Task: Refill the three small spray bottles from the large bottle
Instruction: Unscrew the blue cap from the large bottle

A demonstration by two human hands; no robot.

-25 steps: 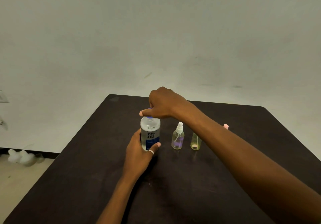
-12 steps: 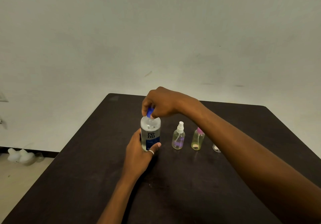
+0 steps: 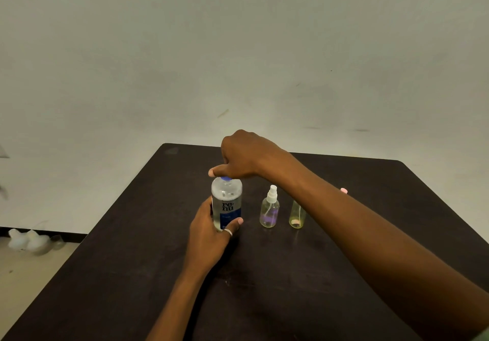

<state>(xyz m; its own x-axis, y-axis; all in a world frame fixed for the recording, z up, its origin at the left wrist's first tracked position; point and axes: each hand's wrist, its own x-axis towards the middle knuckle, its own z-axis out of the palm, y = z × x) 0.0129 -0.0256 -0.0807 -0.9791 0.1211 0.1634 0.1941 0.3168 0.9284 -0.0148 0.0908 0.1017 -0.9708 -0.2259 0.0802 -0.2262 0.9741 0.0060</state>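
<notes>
Dim, even, greenish light with no visible source. The dark bench [image 3: 291, 274] shows faint sheen and soft shadows. Wide-angle bending at the edges; detail is soft throughout.

"re-nu" on the large bottle's [image 3: 226, 203] label.

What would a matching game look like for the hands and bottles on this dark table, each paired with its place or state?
Column one:
1. left hand
2. right hand
3. white-nozzled spray bottle
4. yellowish spray bottle

Column two:
a. top hidden behind the forearm
b. grips the body of the large bottle
c. fingers curled over the blue cap
d. stands untouched just right of the large bottle

Pairs: 1-b, 2-c, 3-d, 4-a.
</notes>
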